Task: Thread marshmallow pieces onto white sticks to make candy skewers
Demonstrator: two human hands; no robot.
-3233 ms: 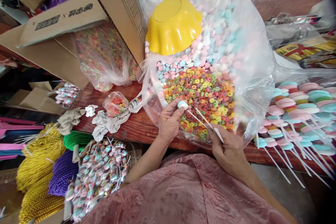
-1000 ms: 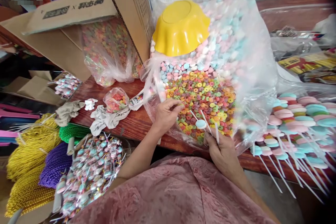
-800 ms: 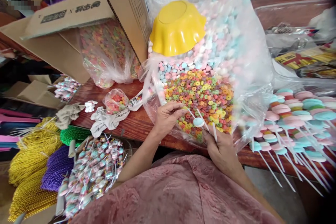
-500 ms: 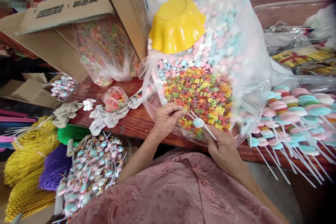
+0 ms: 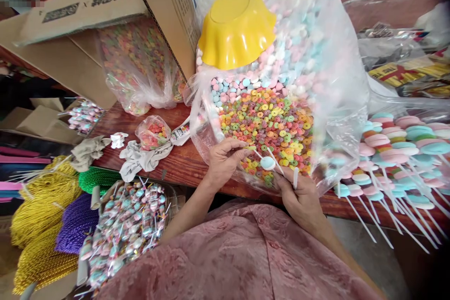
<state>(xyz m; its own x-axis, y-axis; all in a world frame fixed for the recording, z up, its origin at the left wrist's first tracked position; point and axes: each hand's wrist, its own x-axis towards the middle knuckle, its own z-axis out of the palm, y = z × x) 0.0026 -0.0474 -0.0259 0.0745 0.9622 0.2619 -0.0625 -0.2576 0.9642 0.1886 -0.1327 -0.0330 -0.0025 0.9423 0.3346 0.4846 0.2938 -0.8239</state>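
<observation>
A pale blue and white marshmallow (image 5: 267, 163) sits on a thin white stick between my two hands. My left hand (image 5: 224, 161) is closed in a pinch at the stick's upper-left end, with a small yellowish gummy ring just showing at the fingertips. Lower right of the marshmallow, my right hand (image 5: 298, 194) is closed around white sticks; a bare stick (image 5: 276, 160) pokes up from its fingers, and another white piece shows above the knuckles. Both hands are over the near edge of a pile of colourful gummy rings (image 5: 267, 122) in an open plastic bag (image 5: 206, 124).
An upturned yellow bowl (image 5: 237, 30) rests on pink, blue and white marshmallows (image 5: 298, 33). Finished candy skewers (image 5: 397, 159) lie stacked at right. A cardboard box (image 5: 168, 4) holds bagged gummies at left. Wrapped candy sticks (image 5: 130, 220) and twisted cord bundles (image 5: 45, 239) are at lower left.
The sticks in my right hand have spread apart, and the bare one now points up beside the marshmallow. My left hand stays pinched in nearly the same place.
</observation>
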